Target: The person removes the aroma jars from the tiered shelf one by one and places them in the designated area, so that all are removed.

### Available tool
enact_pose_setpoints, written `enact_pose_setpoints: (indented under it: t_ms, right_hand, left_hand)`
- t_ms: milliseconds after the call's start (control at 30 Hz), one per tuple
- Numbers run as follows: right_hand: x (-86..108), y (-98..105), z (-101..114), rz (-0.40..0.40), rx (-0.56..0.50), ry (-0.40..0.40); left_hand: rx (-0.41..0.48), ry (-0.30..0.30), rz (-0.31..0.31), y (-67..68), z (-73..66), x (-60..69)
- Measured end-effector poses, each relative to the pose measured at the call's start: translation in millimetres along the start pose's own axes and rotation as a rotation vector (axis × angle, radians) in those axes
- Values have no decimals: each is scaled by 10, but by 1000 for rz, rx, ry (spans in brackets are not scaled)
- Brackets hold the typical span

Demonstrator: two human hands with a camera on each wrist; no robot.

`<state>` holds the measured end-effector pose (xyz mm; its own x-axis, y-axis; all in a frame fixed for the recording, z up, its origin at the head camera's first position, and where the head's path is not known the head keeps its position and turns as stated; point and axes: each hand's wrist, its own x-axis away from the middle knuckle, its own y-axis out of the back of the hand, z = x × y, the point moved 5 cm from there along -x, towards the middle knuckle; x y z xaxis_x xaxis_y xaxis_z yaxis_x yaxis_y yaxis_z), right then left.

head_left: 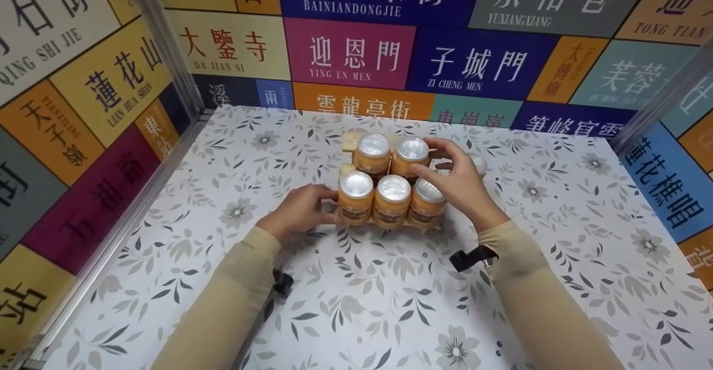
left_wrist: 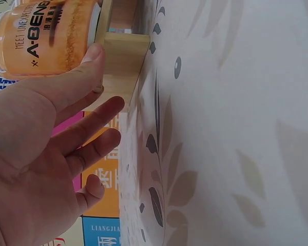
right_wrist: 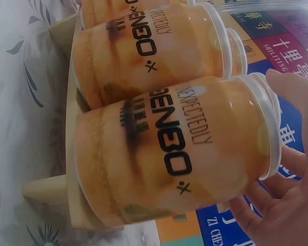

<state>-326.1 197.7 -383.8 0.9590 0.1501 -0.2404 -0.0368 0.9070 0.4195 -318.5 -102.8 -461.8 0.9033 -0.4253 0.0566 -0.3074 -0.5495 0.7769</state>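
Several orange drink cans with silver tops stand upright in two rows on a pale wooden stand (head_left: 349, 142). My right hand (head_left: 461, 180) reaches over the front right can (right_wrist: 164, 154) and grips the back right can (head_left: 412, 148) between thumb and index finger. In the right wrist view my fingers are partly hidden behind the front right can. My left hand (head_left: 301, 208) is beside the front left can (head_left: 355, 197). In the left wrist view its thumb (left_wrist: 94, 54) touches near that can's base and the wood, while the other fingers are loosely extended.
Another silver-topped item (head_left: 478, 164) shows partly behind my right hand. A floral-patterned cover (head_left: 362, 303) lies over the table. Panels with coloured street-name signs (head_left: 348, 52) stand behind and at both sides, with clear upright strips at the corners.
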Motion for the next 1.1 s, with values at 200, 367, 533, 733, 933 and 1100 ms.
enact_pose_setpoints:
  t_ms: [200,367,533,733,933,1100]
  right_hand:
    - [-50,-28,16,-16,37,2]
    - [-75,-19,-6,-37,55,-18]
    - [-110,-52,-15,-47,29,-28]
    - [-104,-80,-23,-82,-58,-76]
    - [-86,-83,5,-104,-121,-85]
    - [-59,-44,39,-129,-148,-75]
  left_hand:
    - [-28,-38,-5,0,-38,0]
    - [-3,-47,7,-1,-48,-2]
    - [16,-14,-2,16,-22,15]
    - [31,4,12,-1,0,19]
    - [35,13,10,11,-7,25]
    - [18,8,5,15,-18,19]
